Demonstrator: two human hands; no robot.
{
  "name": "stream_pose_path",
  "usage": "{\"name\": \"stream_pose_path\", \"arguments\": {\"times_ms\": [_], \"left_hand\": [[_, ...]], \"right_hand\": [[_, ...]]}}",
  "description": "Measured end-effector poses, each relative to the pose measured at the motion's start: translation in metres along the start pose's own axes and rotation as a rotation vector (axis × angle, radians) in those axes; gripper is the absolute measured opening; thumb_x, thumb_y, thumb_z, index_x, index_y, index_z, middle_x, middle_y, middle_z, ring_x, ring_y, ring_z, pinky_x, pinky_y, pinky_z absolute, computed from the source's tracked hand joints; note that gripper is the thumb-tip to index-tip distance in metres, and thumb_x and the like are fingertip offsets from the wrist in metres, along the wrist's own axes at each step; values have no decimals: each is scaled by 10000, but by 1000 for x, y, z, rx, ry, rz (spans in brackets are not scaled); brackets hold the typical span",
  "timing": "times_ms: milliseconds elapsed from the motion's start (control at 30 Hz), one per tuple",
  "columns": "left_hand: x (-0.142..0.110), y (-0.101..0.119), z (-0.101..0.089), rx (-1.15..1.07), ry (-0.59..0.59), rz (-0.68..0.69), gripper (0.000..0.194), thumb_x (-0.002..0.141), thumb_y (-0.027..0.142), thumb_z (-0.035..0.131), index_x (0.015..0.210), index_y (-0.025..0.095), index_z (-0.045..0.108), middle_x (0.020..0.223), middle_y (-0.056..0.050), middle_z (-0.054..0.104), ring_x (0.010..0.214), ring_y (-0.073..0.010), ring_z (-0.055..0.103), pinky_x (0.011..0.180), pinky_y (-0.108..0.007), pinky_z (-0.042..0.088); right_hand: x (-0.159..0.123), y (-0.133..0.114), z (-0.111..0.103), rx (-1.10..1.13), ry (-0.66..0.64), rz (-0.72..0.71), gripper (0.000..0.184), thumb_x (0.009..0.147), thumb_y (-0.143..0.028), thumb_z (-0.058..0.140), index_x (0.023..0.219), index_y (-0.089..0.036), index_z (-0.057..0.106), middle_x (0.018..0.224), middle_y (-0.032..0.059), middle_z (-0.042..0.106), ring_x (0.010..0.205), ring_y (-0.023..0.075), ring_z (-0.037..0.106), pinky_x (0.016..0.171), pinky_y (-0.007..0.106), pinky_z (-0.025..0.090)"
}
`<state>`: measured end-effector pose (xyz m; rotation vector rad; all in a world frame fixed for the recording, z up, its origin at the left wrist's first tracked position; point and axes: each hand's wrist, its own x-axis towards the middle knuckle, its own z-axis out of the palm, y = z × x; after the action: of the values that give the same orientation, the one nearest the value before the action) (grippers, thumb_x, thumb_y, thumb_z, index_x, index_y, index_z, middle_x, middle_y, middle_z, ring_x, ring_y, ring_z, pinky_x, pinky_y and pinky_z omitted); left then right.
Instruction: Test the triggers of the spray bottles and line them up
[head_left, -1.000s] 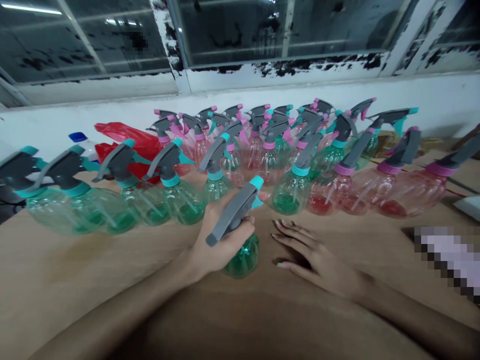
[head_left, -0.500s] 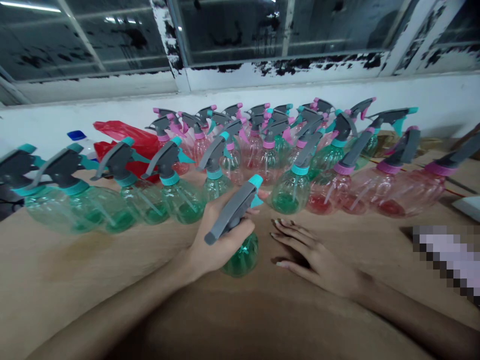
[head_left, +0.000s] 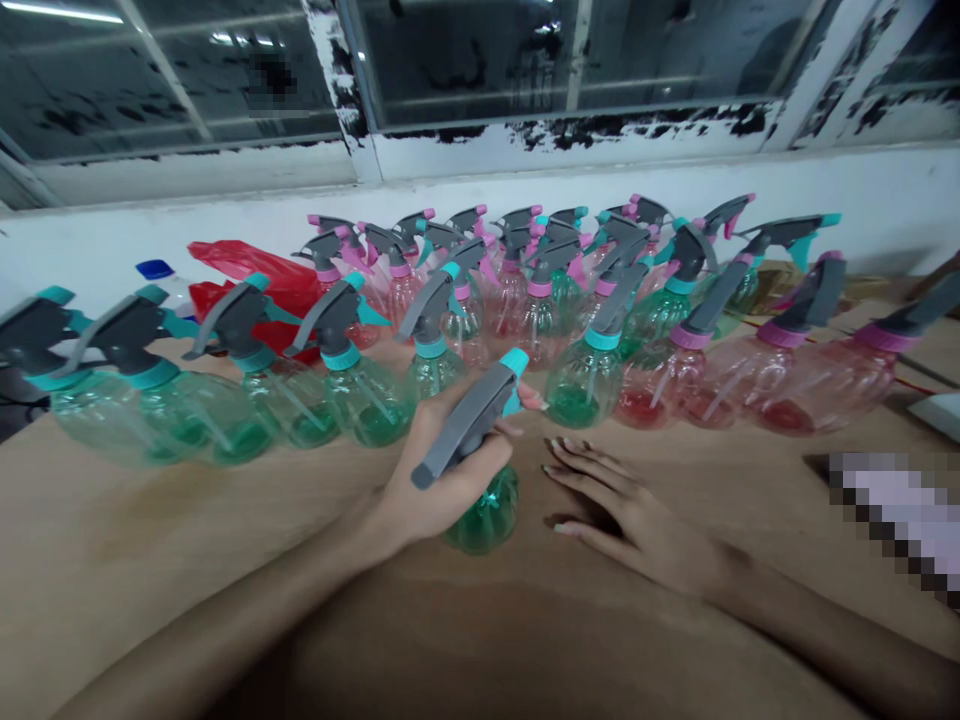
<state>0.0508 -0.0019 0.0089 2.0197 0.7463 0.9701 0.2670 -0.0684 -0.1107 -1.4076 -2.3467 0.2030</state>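
Note:
My left hand [head_left: 442, 475] is wrapped round the neck of a green spray bottle [head_left: 487, 515], under its grey trigger head with a turquoise nozzle. The bottle's base appears to rest on the table, and my fingers hide its collar. To the right of it, my right hand [head_left: 615, 500] lies on the table, fingers spread and pointing left, holding nothing. Just beyond my hands stands a green spray bottle [head_left: 581, 390] with a turquoise collar. Left of that is another green spray bottle [head_left: 367, 400] with some liquid at the bottom.
Several green and pink spray bottles [head_left: 645, 390] form a front row, with more crowded behind. A red plastic bag [head_left: 255, 275] and a blue-capped bottle [head_left: 169, 285] are at back left. A blurred-out pale object [head_left: 900, 510] lies at right on the wooden table [head_left: 247, 540].
Almost nothing differs. The fingers of my left hand beyond the trigger have stretched out slightly to the right; my right hand stays in place.

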Motion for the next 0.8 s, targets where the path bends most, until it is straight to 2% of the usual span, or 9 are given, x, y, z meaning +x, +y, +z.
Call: {"name": "stream_pose_path", "arguments": {"times_ms": [133, 300, 500, 700, 800], "left_hand": [[-1, 0, -1, 42, 22, 44, 286, 675, 62, 474, 828, 249, 627, 840, 8, 658, 750, -167, 636, 701, -289, 499], [-3, -2, -4, 76, 19, 65, 230, 670, 77, 456, 789, 216, 596, 845, -9, 640, 777, -170, 617, 747, -295, 489], [-4, -2, -2, 190, 64, -1, 246, 659, 119, 464, 828, 240, 596, 671, 31, 578, 579, -150, 559, 572, -273, 467], [-4, -4, 1, 144, 98, -62, 107, 684, 187, 500, 776, 227, 538, 678, 15, 602, 655, -180, 620, 609, -292, 489], [-5, -5, 2, 104, 80, -84, 168, 688, 178, 507, 843, 223, 551, 695, 16, 614, 680, -177, 638, 610, -279, 496]], "right_hand": [[0, -1, -1, -1, -3, 5, 518, 883, -454, 464, 1351, -241, 397, 1456, 41, 353, 1345, 223, 286, 1086, 476, 300], [0, -1, -1, 6, 7, 5, 521, 875, -457, 476, 1343, -237, 411, 1452, 42, 362, 1341, 228, 293, 1085, 475, 302], [0, -1, -1, 1, 12, 8, 531, 878, -455, 474, 1354, -234, 396, 1455, 39, 356, 1346, 222, 282, 1093, 468, 291], [0, -1, 1, -3, 6, -3, 529, 880, -458, 469, 1356, -242, 388, 1461, 40, 344, 1346, 223, 283, 1089, 481, 292], [0, 1, 1, -14, 6, 0, 531, 882, -459, 465, 1358, -237, 384, 1464, 39, 338, 1351, 220, 272, 1091, 476, 290]]}}
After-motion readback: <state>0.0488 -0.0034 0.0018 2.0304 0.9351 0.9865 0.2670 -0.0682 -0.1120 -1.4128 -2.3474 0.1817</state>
